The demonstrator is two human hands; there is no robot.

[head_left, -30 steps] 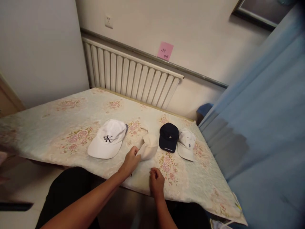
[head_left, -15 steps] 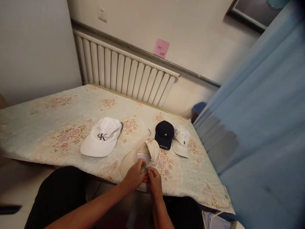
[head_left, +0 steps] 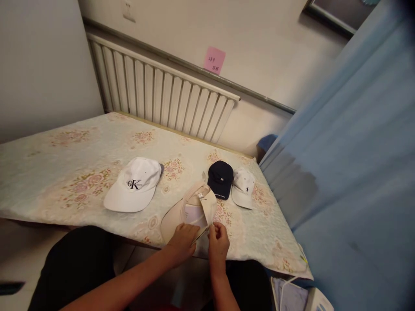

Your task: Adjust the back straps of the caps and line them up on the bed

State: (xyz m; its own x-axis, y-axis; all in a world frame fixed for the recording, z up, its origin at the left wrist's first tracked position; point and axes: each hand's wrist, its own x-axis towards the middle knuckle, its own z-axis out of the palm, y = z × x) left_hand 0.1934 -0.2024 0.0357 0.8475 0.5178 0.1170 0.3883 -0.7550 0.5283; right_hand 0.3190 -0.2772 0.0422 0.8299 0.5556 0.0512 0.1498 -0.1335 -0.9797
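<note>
Beige, the baseball cap (head_left: pixel 187 211) is clasped by the curled left hand (head_left: pixel 181 243) and apparently pinched by the nearly closed right hand (head_left: pixel 218 244) at the near edge of the floral tablecloth (head_left: pixel 94 134). Its hollow has just been turned upward, its rim apparently exposed to both hands. "CK" is read on the larger white cap (head_left: pixel 132 188); the navy cap's (head_left: pixel 220 179) brim lettering is illegible.

Dim, soft light; grey shadow on curtain (head_left: pixel 337 172); upper right corner darkened
</note>
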